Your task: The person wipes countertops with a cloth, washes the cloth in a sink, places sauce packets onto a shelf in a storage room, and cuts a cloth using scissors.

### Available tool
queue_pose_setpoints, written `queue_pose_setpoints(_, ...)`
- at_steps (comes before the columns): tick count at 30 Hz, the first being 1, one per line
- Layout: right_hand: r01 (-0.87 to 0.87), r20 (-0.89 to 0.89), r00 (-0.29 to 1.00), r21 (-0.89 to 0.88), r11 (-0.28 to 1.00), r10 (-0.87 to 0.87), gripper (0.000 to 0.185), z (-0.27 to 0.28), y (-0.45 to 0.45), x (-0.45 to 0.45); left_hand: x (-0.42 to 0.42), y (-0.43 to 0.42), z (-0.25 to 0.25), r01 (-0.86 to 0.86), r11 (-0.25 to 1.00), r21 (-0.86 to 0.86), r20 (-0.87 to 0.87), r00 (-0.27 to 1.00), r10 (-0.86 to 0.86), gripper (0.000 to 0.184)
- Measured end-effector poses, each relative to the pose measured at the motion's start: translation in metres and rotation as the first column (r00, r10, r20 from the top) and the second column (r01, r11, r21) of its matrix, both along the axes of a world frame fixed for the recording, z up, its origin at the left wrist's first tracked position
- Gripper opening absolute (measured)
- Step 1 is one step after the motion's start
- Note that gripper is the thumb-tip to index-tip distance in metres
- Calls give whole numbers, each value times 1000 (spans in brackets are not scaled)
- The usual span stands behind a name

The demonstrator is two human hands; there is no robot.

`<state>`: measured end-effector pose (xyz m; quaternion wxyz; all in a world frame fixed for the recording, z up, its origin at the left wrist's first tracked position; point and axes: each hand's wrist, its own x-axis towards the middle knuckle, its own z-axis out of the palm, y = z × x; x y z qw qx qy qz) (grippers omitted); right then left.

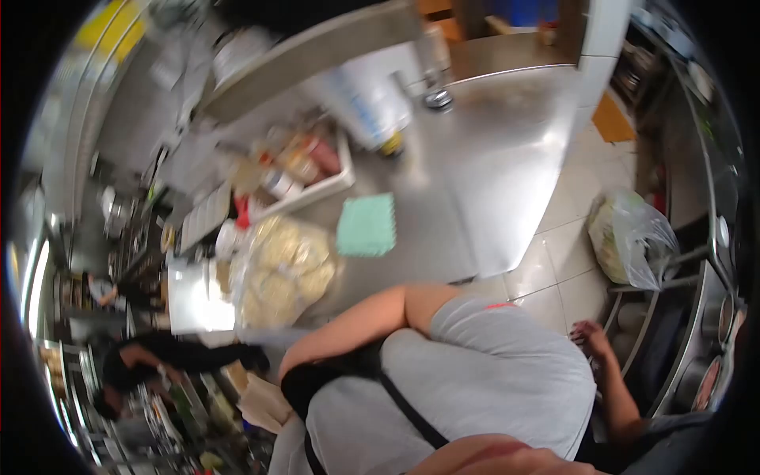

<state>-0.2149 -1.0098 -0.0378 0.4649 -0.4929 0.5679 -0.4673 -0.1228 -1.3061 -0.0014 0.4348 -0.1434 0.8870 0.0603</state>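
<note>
- Own arm: we note a bare right forearm bent across the front of a grey shirt and a black apron, near side of the green cloth.
- Right hand: hidden at the apron's edge; we cannot tell how its fingers stand or whether they grip anything.
- Left hand: outside our view; we cannot tell its fingers either.
- Clear bag of pale yellow food: lying just left of the green cloth in our view, the nearest goods to the hidden right hand.
- Green cloth: one, flat, scalloped at the edge, on the steel counter.
- White tray: beyond the cloth and to its left, holding assorted bottles, blurred.
- White and blue packet: beyond the cloth, a small yellow item at its foot.
- Co-worker's hand: well to the right of the cloth, at a dark sleeve's end; fingers partly bent, their grip unclear to us.
- Clear sack: well to the cloth's right, past the counter, on floor tiles.
- Person in dark clothes: well to the cloth's left, farther back, leaning over kitchenware we cannot make out.
</note>
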Motion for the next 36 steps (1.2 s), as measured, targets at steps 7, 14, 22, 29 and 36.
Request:
queue_pose_setpoints(7, -389, -615, 780, -336, 858, 114, 27, 52, -229, 23, 29, -41, -75, -284, 868, 406, -102, 930, 352, 45)
queue_pose_setpoints(14, 172, 636, 741, 131, 976, -216, 33, 16, -193, -35, 48, -150, -111, -432, -198, 880, 309, 204, 929, 47)
queue_pose_setpoints(22, 448, -567, 784, 236, 862, -252, 56, -57, -155, -10, 44, -145, -62, -565, 398, 723, -409, 114, 905, 39)
queue_pose_setpoints(29, 3, -163, 984, 398, 917, 68, 51, -67, -231, 10, 53, -85, -94, -395, 335, 855, -218, 313, 925, 33)
queue_pose_setpoints(36, 100, 732, 536, 439, 893, -420, 38, -156, -243, 8, 69, -82, -166, -255, 47, 966, -4, 165, 986, 29)
